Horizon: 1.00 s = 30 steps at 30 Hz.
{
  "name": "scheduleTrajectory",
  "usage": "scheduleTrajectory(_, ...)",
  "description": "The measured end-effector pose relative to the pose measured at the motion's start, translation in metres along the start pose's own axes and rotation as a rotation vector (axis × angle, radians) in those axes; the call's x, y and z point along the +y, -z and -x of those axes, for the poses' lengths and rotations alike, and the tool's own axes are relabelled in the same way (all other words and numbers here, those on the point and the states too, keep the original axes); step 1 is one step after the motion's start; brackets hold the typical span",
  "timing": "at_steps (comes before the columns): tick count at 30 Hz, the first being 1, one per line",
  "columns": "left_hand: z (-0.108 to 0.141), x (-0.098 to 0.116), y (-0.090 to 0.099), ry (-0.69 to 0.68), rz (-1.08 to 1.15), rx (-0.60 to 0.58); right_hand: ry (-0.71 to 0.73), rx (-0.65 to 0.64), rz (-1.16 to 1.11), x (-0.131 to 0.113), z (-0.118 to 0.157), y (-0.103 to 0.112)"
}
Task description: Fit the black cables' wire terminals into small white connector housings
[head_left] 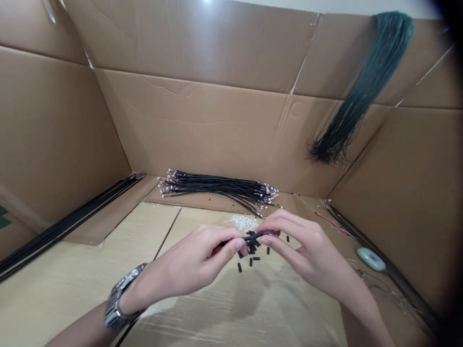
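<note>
A black cable [252,236] stretches between my two hands above the table. My left hand [206,255], with a metal watch [117,299] on its wrist, pinches the cable between thumb and fingers. At the cable's right end, my right hand [292,238] closes its thumb and fingertips around it, where a bit of reddish wire shows. The fingers hide the very tip. Just below and behind lie several short black tube pieces [251,261], scattered on the tabletop. Beyond them is a small heap of white connector pieces [243,222].
A bundle of black cables [217,184] with white connectors lies along the back cardboard wall [202,120]. Long black cables [72,221] run down the left side. Dark green threads [372,91] hang at upper right. A pale oval object [371,259] sits on the right.
</note>
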<state>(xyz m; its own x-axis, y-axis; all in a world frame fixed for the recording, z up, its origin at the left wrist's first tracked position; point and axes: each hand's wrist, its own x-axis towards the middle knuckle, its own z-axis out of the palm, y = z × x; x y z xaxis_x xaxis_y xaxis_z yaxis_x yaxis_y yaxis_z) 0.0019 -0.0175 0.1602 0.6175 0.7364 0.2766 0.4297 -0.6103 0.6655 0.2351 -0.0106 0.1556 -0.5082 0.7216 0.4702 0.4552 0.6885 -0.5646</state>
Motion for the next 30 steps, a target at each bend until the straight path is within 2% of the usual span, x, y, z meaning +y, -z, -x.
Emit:
scheduleTrajectory(3, -0.002, -0.001, -0.002, 0.026, 0.036, -0.006, 0.030, -0.026, 0.039, 0.001, 0.002, 0.002)
scheduleTrajectory(7, -0.005, -0.006, -0.011, 0.114, 0.190, -0.029, 0.087, -0.130, 0.031, 0.001, 0.001, -0.003)
scheduleTrajectory(10, -0.007, -0.007, -0.015, 0.166, 0.296, -0.049, 0.131, -0.103, 0.025, 0.002, 0.000, -0.004)
scheduleTrajectory(14, -0.011, -0.007, -0.016, 0.144, 0.400, -0.066, 0.186, -0.064, 0.019, 0.003, 0.000, 0.002)
scheduleTrajectory(20, -0.013, -0.013, -0.022, 0.155, 0.510, -0.143, 0.115, -0.067, 0.012, -0.002, 0.002, 0.004)
scheduleTrajectory(24, -0.012, -0.014, -0.030, 0.133, 0.488, -0.148, 0.109, -0.157, -0.012, -0.006, 0.000, 0.000)
scheduleTrajectory(27, -0.011, -0.011, -0.035, 0.146, 0.532, -0.141, 0.144, -0.119, 0.048, -0.008, 0.000, 0.004)
scheduleTrajectory(30, -0.010, -0.011, -0.041, 0.170, 0.631, -0.178, 0.185, -0.003, 0.115, -0.008, 0.006, 0.021)
